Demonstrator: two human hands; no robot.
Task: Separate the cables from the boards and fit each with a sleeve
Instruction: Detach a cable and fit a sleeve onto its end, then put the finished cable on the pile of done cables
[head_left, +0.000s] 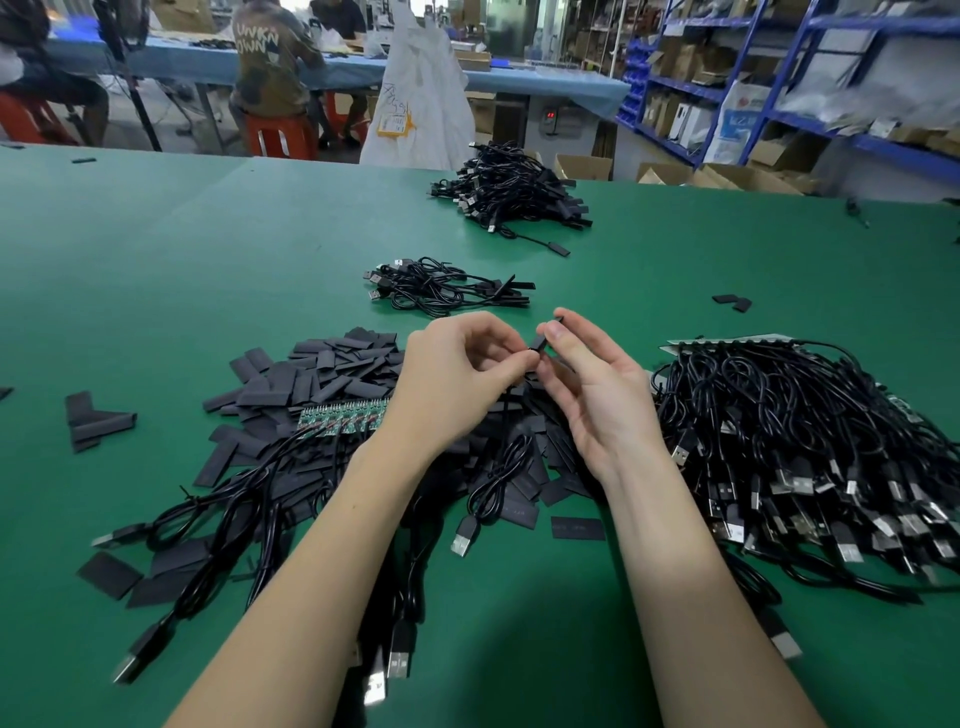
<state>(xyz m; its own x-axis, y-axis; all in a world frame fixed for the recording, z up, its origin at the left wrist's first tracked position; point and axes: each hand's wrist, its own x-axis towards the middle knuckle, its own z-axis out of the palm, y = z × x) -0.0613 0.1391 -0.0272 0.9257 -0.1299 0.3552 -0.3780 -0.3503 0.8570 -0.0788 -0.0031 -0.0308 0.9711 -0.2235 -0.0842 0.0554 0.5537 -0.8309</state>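
**Sleeve being worked onto a cable end above the sleeve pile**

A black sleeve is being pinched between thumb and forefinger of the right hand, while the left hand is curled round the end of a cable, whose loop and USB plug are hanging down onto the table. The two hands are being held close together, just above the heap. Whether the board end is already inside the sleeve cannot be told; the fingers are hiding the joint.

For the step to go well, the flat sleeve is probably best squeezed at its edges so that its mouth is being held open, and the cable end fed in straight, not at an angle. The slack cable should be kept from dragging loose sleeves along.

Beneath the hands, the pile of loose sleeves is lying spread over the green table, and a strip of green boards with cables attached is resting on it, waiting to be separated. To the right, a large heap of cables is crowding the right wrist and may be snagged. Further off, a small bundle of cables is lying, apparently finished, and beyond it a bigger stack. At the back, seated people, a white bag and blue shelving are being seen.
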